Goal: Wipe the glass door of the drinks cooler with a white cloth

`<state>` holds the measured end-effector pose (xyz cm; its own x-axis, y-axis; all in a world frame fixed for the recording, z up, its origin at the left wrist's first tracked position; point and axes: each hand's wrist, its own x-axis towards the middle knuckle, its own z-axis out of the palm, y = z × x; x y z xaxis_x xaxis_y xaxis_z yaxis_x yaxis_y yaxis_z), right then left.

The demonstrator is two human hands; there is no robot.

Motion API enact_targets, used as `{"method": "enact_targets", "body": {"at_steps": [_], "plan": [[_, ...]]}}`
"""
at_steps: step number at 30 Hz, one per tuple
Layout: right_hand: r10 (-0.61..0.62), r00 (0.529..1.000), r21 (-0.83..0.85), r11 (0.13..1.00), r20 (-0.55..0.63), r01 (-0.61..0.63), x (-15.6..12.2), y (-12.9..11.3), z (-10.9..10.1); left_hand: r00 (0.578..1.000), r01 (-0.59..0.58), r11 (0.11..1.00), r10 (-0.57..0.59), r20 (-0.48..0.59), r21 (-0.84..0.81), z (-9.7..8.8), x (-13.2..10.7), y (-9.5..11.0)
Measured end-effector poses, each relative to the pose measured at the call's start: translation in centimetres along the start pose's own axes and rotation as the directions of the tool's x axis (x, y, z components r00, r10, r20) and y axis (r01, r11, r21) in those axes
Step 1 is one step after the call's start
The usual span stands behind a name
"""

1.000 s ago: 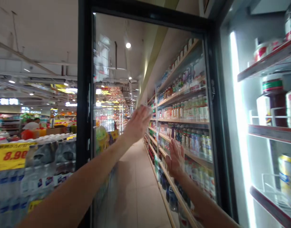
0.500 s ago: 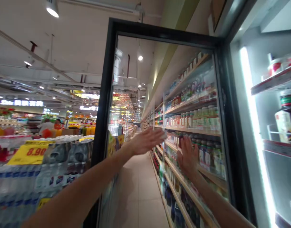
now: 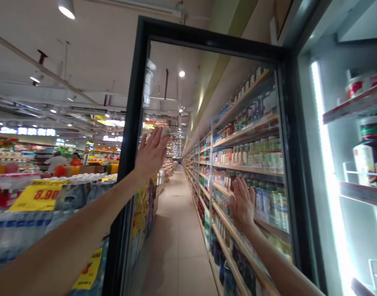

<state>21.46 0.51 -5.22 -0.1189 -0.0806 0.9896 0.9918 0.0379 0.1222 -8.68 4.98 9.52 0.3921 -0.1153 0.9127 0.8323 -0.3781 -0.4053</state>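
My left hand [image 3: 152, 154] lies flat with its fingers stretched up at the left part of a glass door [image 3: 188, 102]. A small pale patch by its fingertips is too unclear to name. Lower and to the right, my right hand [image 3: 242, 201] is raised at the same pane, its palm toward the glass and its fingers extended. I cannot tell whether either palm touches the glass. The door stands swung out on a black frame [image 3: 131, 107], hinged at the right side. Neither hand plainly holds anything.
At the right is the lit cooler interior, with a dark bottle [image 3: 371, 152] on a shelf. Through the glass, long shelves [image 3: 244, 168] of bottles line an aisle floor [image 3: 173, 230]. Bottled water packs [image 3: 22, 230] and a yellow price sign [image 3: 37, 195] stand left. People are farther back.
My left hand has moved left and up across the pane, toward the door's outer edge. The right hand has stayed nearly in place. The door's outer edge sits slightly farther left.
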Motion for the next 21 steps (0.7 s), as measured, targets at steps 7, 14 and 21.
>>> {"method": "enact_targets", "body": {"at_steps": [7, 14, 21], "plan": [[-0.017, 1.000, -0.032, 0.999, -0.024, 0.016, -0.2, 0.1, 0.2, 0.872, -0.455, 0.879, 0.472, 0.125, -0.146, 0.6, -2.0, 1.6], [-0.012, 1.000, -0.015, 1.000, -0.014, 0.012, -0.8, 1.1, 1.0, 0.938, -0.316, 0.944, 0.325, 0.117, -0.094, 0.8, -4.5, 2.4], [-0.013, 0.999, -0.007, 1.000, -0.033, 0.013, -0.7, 0.9, 1.1, 0.993, -0.091, 0.996, 0.090, 0.072, 0.015, 0.2, -7.2, 0.6]]}}
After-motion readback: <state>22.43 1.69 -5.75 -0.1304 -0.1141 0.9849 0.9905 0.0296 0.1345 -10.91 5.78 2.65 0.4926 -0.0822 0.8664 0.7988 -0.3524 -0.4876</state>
